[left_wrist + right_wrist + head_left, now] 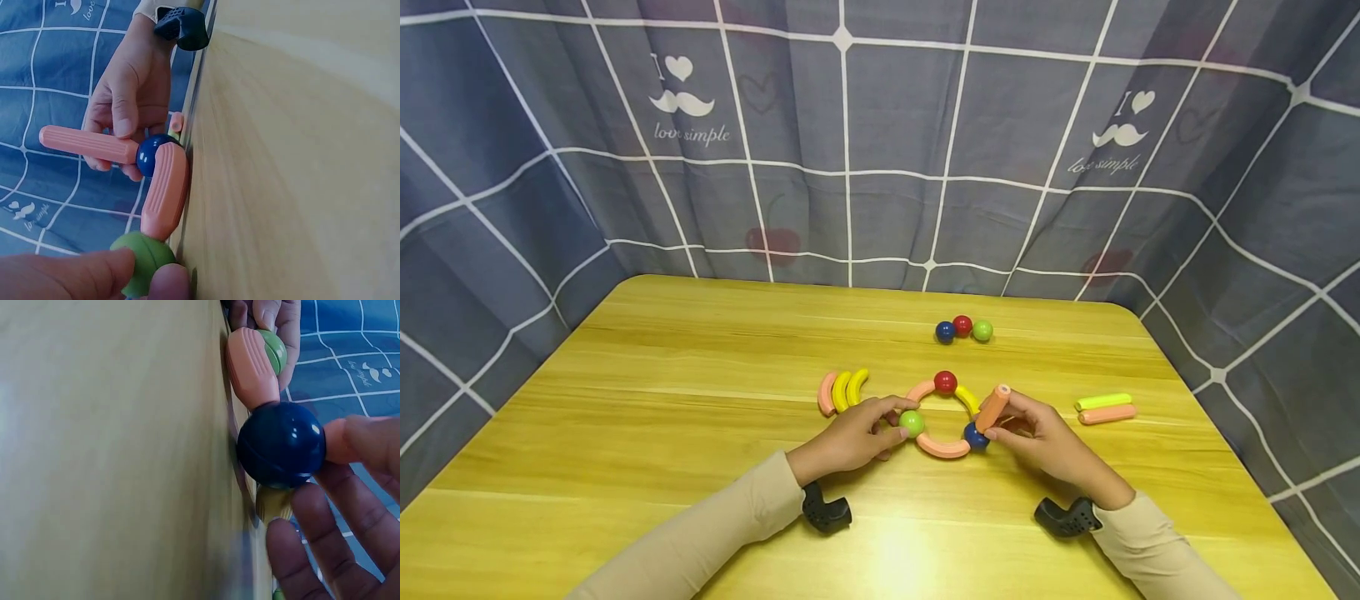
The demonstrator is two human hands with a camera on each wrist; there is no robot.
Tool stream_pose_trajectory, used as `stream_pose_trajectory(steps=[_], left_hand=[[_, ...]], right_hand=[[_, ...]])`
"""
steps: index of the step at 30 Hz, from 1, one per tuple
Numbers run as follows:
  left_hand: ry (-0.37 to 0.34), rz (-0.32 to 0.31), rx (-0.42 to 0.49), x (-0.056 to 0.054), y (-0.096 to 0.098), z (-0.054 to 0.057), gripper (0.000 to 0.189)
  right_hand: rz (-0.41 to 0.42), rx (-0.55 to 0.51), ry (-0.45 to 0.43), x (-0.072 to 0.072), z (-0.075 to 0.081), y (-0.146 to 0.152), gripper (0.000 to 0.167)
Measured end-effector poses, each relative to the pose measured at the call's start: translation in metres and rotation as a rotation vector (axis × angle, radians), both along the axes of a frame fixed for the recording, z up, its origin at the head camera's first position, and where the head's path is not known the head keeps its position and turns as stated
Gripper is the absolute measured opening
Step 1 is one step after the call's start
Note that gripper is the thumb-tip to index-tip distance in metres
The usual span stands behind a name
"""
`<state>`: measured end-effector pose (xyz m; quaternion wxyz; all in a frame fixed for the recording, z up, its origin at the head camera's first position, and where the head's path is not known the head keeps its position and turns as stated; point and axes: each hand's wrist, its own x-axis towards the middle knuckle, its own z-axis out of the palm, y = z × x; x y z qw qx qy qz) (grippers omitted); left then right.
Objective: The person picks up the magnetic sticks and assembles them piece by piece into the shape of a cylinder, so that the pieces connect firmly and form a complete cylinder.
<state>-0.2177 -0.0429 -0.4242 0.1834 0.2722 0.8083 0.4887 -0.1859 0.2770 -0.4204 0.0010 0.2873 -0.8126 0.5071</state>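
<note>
A ring of curved rods and balls lies on the table in the head view. My left hand (853, 435) pinches its green ball (912, 424) between thumb and fingers. At the ring's right, my right hand (1037, 433) grips a straight orange building stick (994, 407), which stands up with its lower end against the blue ball (281, 445). A curved pink rod (166, 190) links the blue and green balls along the near side. Farther round are a red ball (945, 382), a curved yellow rod (967, 400) and another curved pink rod (921, 390).
Left of the ring lie a curved pink rod (827, 393) and two curved yellow rods (842, 391). Behind it sit a blue ball (945, 332), a red ball (962, 325) and a green ball (982, 331). At right are straight yellow-green (1103, 402) and orange (1108, 414) sticks. A curtain (887, 208) surrounds the table.
</note>
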Motion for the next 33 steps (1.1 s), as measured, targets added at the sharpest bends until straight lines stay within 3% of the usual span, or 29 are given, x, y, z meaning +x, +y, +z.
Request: stream_pose_trajectory(steps=[4,11,19,29,33], left_hand=[[0.005,0.015,-0.009,0.001,0.000,0.000,0.042],[-0.107,0.054,0.088,0.002,0.002,-0.002,0.038],[-0.076,0.034,0.064,0.003,0.003,-0.002,0.031],[-0.056,-0.040,0.098,0.003,0.002,-0.002,0.036],[-0.070,-0.025,0.138,0.004,0.002,-0.002,0.042]], right_hand=[[0.039,0.010,-0.017,0.002,-0.001,-0.002,0.021],[0.082,0.026,0.026,0.009,-0.003,-0.014,0.024],[0.100,0.046,0.111,0.012,-0.006,-0.035,0.023],[0.015,0.087,0.141,0.014,-0.002,-0.047,0.022],[0.012,0.079,0.145,0.013,-0.002,-0.050,0.023]])
